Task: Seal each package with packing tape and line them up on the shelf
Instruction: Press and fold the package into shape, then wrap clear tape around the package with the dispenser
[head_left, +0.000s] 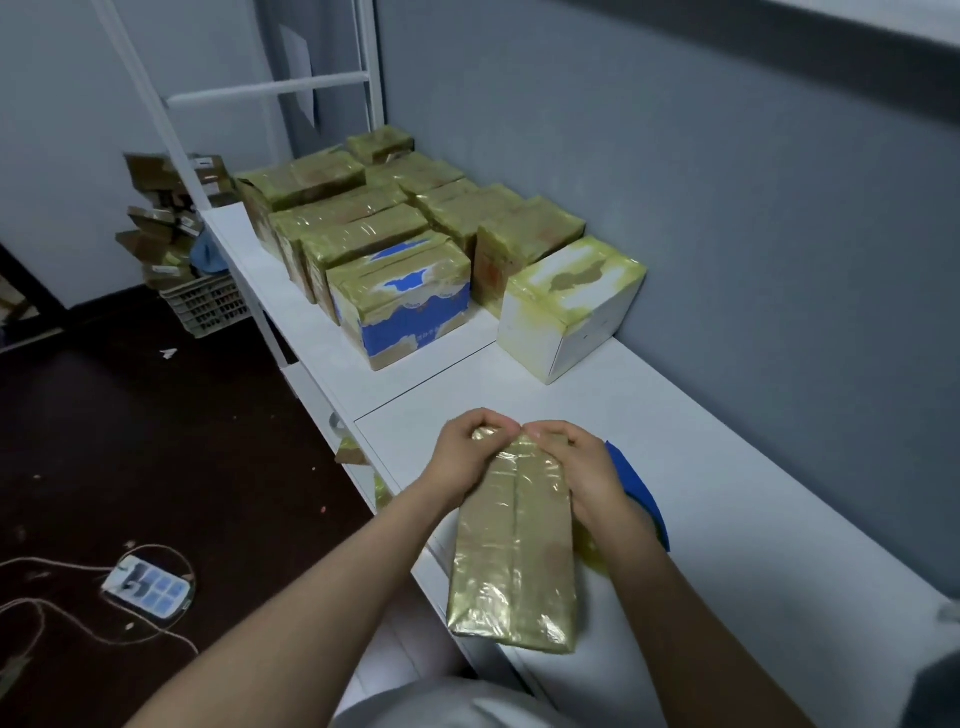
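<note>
Up close we hold the long yellowish tape-wrapped package (514, 551) over the near edge of the white shelf (727, 467) | left hand (467, 457) and right hand (582, 467) curl over its far end, pinching it | blue flat piece (636, 483) just beside the right hand | farther along, two rows of taped boxes (395, 223) line the shelf.

Both hands, left (462, 457) and right (582, 467), pinch the far end of a tape-wrapped package (514, 551) over the shelf (727, 493). Taped packages (405, 244) in rows further along; blue item (636, 491) beside right hand.
</note>
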